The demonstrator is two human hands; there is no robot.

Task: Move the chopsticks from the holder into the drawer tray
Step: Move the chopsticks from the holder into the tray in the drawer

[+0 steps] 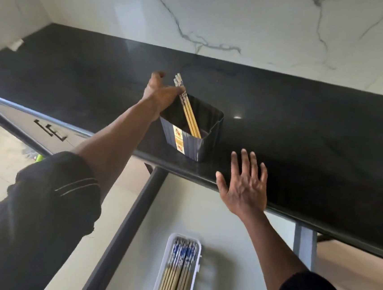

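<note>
A dark ribbed holder (197,145) stands near the front edge of the black countertop (305,123). A few yellow chopsticks (190,114) with patterned tops lean in it toward the back left. My left hand (161,95) reaches over the holder's left side, fingers touching the chopsticks near their tops. My right hand (245,185) hovers flat and spread over the counter's front edge, holding nothing. Below, in the open drawer (225,218), a white tray (193,273) holds several chopsticks (179,270) laid lengthwise.
A white marble wall (221,19) backs the counter. The drawer's dark left wall (129,220) runs diagonally below the counter edge. A cabinet front with black handles (50,130) is at the left, and a tiled floor lies below it.
</note>
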